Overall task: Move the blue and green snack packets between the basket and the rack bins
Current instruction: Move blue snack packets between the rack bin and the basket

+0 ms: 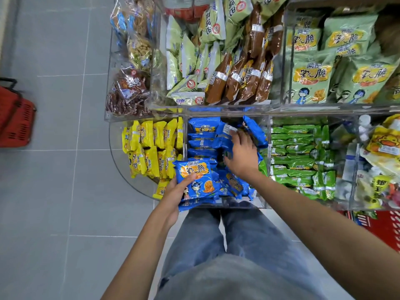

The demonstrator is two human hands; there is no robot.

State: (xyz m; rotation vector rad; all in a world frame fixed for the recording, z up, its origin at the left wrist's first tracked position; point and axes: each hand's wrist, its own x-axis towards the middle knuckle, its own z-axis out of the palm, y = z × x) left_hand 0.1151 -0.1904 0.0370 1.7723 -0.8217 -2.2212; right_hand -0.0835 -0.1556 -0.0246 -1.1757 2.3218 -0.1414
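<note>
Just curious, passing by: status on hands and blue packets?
Left hand grips blue packet stack. Right hand down in blue bin, grip blurred. Red basket on floor, left.

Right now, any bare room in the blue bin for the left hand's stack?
One dark gap in the middle of the blue bin, between its left column of packets and the right hand. Its front is crowded with loose packets. The bins of yellow packets and green packets are packed. The left hand grips the stack at the front wall.

Packet stack (195,180) in the left hand (173,197), at the middle bin's (238,205) front-left corner (right hand (242,158) further back inside it) — upper shelf (216,109) behind, basket (16,122) on the floor (65,180) far left.
</note>
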